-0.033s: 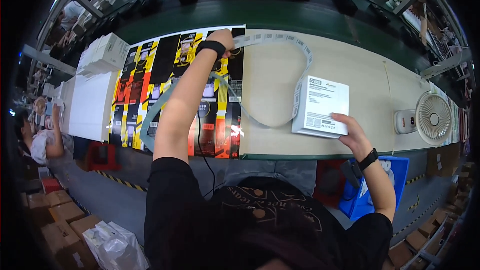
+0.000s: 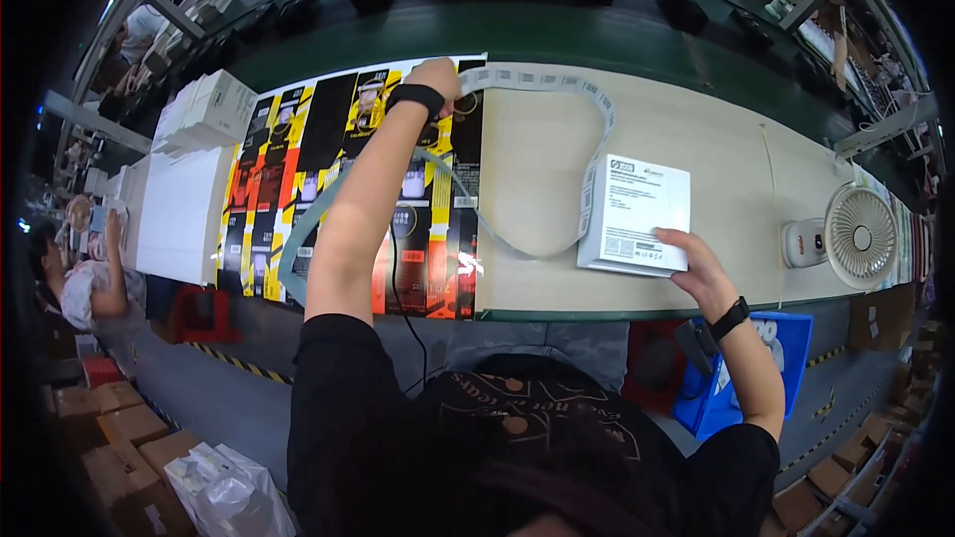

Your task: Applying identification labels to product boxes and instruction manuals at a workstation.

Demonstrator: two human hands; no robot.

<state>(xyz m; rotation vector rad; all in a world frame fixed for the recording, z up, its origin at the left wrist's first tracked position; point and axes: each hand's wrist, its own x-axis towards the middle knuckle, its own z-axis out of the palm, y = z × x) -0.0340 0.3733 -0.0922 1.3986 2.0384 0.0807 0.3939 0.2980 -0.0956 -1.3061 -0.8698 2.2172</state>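
R hand (image 2: 704, 274) is clasped on the lower R corner of a white box (image 2: 647, 201), which rests printed face up on the beige tabletop (image 2: 736, 159), R of centre. L hand (image 2: 436, 87), fingers curled together over the far edge of the printed pkg. sheets (image 2: 328, 119), meets a label strip (image 2: 597, 99) (whether it's pinched there, can't tell) that curves to the box's L side, then loops back under the L forearm. Also shown: stacked white cartons (image 2: 209, 107) at far L, a round fan (image 2: 860, 237) at R, and a blue bin (image 2: 701, 413) below the near edge.
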